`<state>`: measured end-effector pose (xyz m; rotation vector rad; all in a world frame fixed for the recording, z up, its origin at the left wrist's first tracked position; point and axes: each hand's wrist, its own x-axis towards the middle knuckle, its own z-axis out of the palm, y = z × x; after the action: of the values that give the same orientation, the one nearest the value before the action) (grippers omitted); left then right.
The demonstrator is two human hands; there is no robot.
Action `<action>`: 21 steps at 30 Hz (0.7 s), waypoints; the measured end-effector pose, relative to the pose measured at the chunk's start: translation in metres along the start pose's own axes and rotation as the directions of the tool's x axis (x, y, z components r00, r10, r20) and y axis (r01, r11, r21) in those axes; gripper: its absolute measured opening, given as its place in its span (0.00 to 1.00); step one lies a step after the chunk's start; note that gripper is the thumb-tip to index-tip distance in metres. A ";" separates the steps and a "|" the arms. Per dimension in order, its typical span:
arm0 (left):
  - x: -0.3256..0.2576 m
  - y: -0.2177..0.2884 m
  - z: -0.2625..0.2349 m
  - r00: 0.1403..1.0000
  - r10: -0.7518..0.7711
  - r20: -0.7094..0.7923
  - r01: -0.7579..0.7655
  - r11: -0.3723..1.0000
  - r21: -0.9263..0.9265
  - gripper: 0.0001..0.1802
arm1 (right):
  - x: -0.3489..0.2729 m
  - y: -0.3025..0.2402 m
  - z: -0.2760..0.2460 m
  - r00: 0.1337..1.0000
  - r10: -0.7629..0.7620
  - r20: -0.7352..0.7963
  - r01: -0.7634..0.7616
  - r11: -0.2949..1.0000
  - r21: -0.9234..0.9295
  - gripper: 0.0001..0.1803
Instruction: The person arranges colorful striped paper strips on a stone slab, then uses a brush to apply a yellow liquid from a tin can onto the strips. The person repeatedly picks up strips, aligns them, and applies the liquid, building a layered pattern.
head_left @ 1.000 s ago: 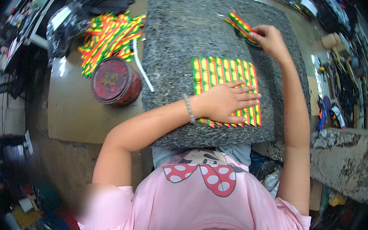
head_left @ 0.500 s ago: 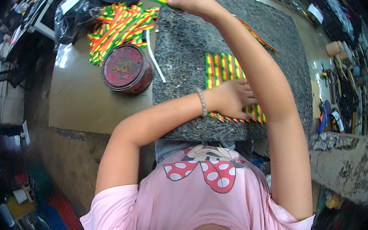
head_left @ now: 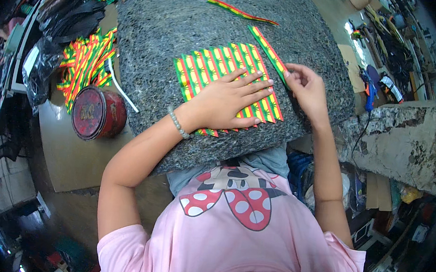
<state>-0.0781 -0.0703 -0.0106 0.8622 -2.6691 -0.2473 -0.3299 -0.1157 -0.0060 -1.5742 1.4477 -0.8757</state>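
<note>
A mat of red, yellow and green striped strips [head_left: 219, 66] lies side by side on a dark grey speckled felt pad [head_left: 187, 14]. My left hand [head_left: 229, 100] lies flat on the mat with fingers spread, pressing it down. My right hand [head_left: 308, 87] pinches the near end of one loose striped strip [head_left: 267, 49] that lies along the mat's right edge. Another loose strip [head_left: 239, 11] rests farther back on the pad.
A heap of the same striped strips [head_left: 81, 64] lies left of the pad, with a round red tin [head_left: 95, 112] and a white stick [head_left: 121, 86] beside it. Black bags are at the far left. A rough concrete ledge [head_left: 404, 139] and tools stand at the right.
My right hand came back from reaching far across to the left and now holds a strip at the mat's right edge. My left hand stayed flat on the mat.
</note>
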 end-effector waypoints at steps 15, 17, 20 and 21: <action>0.005 0.005 -0.010 0.999 -0.026 0.023 0.025 1.000 0.014 0.38 | -0.047 -0.014 0.006 0.997 0.018 0.076 -0.022 0.999 0.050 0.14; 0.005 0.005 -0.010 0.999 -0.028 0.045 0.028 1.000 0.012 0.38 | -0.048 -0.015 0.005 0.998 -0.014 0.066 0.015 1.000 -0.017 0.15; 0.005 0.005 -0.010 0.998 -0.033 0.061 0.033 0.999 0.005 0.38 | -0.051 -0.017 0.004 0.997 -0.044 0.070 0.052 0.991 -0.127 0.15; 0.005 0.005 -0.010 0.999 -0.028 0.038 0.027 1.000 0.012 0.37 | -0.052 -0.019 0.004 0.996 -0.065 0.066 0.075 0.986 -0.152 0.15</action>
<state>-0.0814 -0.0695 0.0013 0.9072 -2.6977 -0.2569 -0.3237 -0.0636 0.0108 -1.7607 1.4533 -0.7641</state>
